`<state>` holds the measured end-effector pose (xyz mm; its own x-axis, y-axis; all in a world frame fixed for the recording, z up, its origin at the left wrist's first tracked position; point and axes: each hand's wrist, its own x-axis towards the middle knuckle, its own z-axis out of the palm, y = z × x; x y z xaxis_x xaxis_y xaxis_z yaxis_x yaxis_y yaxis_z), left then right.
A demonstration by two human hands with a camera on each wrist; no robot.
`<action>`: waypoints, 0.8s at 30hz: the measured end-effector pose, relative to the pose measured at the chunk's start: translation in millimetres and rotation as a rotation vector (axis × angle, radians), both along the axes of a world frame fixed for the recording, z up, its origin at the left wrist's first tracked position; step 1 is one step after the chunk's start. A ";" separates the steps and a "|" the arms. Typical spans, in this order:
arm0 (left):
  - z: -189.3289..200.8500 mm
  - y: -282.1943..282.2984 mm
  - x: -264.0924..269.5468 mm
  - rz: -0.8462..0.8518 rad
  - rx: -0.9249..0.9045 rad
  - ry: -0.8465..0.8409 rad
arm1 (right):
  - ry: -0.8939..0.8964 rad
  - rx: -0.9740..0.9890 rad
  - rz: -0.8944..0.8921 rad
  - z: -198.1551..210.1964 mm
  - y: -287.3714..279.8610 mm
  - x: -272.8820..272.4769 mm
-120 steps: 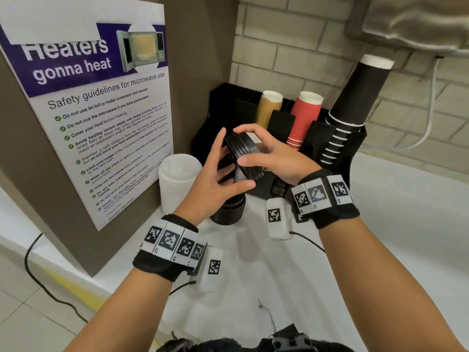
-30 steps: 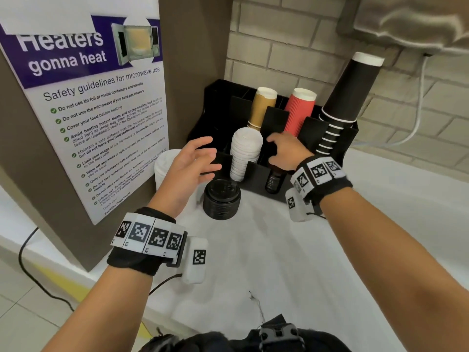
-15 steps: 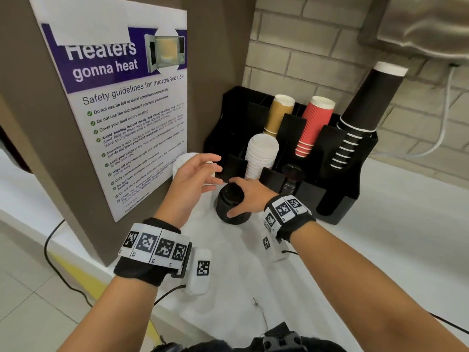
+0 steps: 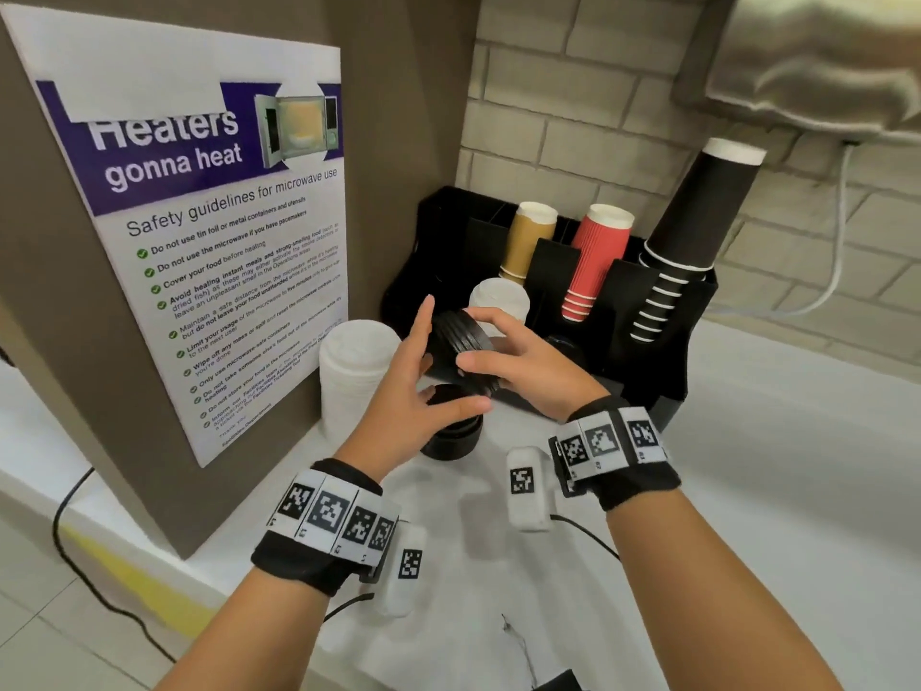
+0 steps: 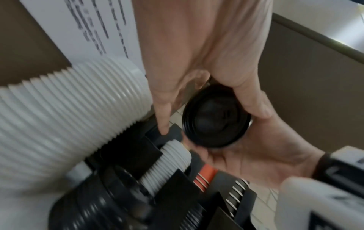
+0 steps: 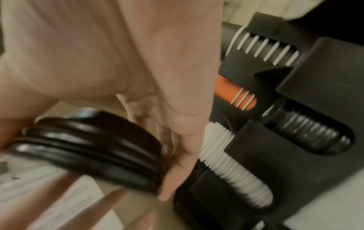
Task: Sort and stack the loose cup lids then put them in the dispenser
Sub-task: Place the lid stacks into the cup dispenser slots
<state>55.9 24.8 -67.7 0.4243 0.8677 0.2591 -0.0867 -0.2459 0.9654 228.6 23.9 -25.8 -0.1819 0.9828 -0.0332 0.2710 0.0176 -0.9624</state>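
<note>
In front of the black cup dispenser (image 4: 692,341), above the white desk (image 4: 747,491), a person holds a short stack of black cup lids (image 4: 463,336) between both hands. The right hand (image 4: 528,371) has its grip curled round the stack, thumb on the near rim and fingers over the far rim, pinching it tilted on its edge. The left hand (image 4: 398,391) lies flat against the stack's left face, its grip spread, fingers straight and pointing up, thumb under the lids. From the left wrist view the stack's hollow underside (image 5: 214,119) faces that palm; from the right wrist view three or four nested rims (image 6: 88,149) show, blurred.

Directly below the held stack, just in front of the dispenser, a taller stack of black lids (image 4: 453,436) stands on the desk. Left of the dispenser, against the brown panel, stands a tall stack of white lids (image 4: 354,376). In the dispenser's front row a smaller stack of white lids (image 4: 501,296) sits in a slot just behind the hands. Its back row holds tan cups (image 4: 528,241), red ribbed cups (image 4: 593,261) and, at the right end, tall black cups (image 4: 692,231). A microwave safety poster (image 4: 209,231) hangs on the panel left of the dispenser.
</note>
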 end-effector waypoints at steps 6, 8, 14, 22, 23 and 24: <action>-4.9 5.1 11.2 -0.034 0.038 -0.059 | 0.103 -0.027 -0.005 4.9 -16.7 3.1; -5.2 5.6 12.2 -0.033 0.047 -0.063 | 0.140 -0.030 0.023 3.7 -20.9 12.2; -1.9 5.3 15.3 -0.048 0.071 -0.016 | 0.206 -0.022 0.066 -4.1 -25.0 27.9; -4.6 3.2 23.0 -0.095 0.010 -0.003 | 0.128 -0.020 0.038 -1.4 -23.9 31.9; -4.0 3.4 23.9 -0.103 0.002 -0.004 | 0.119 -0.018 0.036 0.0 -24.1 32.1; -2.8 3.4 24.8 -0.110 -0.003 -0.005 | 0.110 -0.012 0.032 1.7 -24.3 32.2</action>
